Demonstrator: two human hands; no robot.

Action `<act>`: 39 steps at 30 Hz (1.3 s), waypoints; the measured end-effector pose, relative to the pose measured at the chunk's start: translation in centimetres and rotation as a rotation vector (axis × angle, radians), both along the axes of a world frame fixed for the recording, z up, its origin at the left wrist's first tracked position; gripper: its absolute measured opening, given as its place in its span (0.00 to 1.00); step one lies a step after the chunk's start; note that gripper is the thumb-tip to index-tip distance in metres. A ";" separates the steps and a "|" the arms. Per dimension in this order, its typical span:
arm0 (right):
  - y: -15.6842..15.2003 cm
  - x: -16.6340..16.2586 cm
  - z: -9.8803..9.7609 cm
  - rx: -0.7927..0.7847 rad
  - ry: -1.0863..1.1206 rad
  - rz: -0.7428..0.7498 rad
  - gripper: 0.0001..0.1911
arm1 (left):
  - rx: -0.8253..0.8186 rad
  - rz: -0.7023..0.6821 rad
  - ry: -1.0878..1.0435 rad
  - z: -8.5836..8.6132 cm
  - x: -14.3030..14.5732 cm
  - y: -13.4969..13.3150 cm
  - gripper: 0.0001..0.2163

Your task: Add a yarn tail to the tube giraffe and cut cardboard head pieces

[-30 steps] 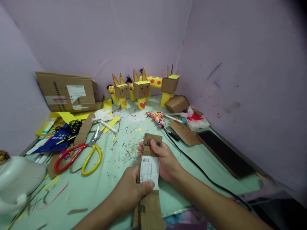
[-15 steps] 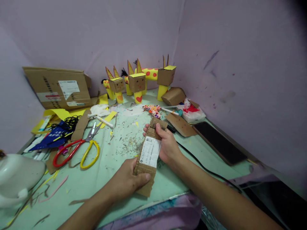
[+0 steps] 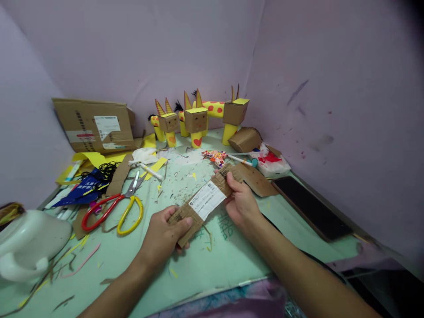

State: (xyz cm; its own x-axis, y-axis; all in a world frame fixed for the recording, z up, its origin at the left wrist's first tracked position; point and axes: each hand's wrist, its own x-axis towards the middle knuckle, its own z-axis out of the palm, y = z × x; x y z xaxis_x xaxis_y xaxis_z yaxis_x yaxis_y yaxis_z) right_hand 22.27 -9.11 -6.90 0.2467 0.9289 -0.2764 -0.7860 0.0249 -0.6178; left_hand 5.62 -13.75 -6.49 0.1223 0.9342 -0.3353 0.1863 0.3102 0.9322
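Observation:
A flat brown cardboard strip (image 3: 195,218) with a white printed label (image 3: 208,198) slants up to the right above the table. My left hand (image 3: 168,229) is closed on its lower left end, thumb on top and fingers underneath. Its upper right end sits in my right hand (image 3: 241,198), thumb pressed on the face. To the left lie scissors (image 3: 132,190) with one red and one yellow handle, blades partly apart. Behind the strip stand three yellow paper animals with cardboard heads, one of them a heart-marked figure (image 3: 196,128).
On the left are a white mug (image 3: 39,234), black cord (image 3: 107,170), yellow paper and a blue packet (image 3: 82,190). A cardboard box (image 3: 86,119) leans on the wall. At right lie a dark phone (image 3: 308,205), a cardboard piece (image 3: 261,183) and a white-and-red package (image 3: 271,163).
The cardboard strip has turned clockwise from steep to a flatter slant, its lower end moving left and up. Both hands keep hold. The whole view has shifted slightly.

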 end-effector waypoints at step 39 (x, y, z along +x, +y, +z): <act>-0.8 1.1 -1.2 0.172 -0.588 0.305 0.23 | 0.207 0.284 0.120 -0.6 -4.6 3.3 0.20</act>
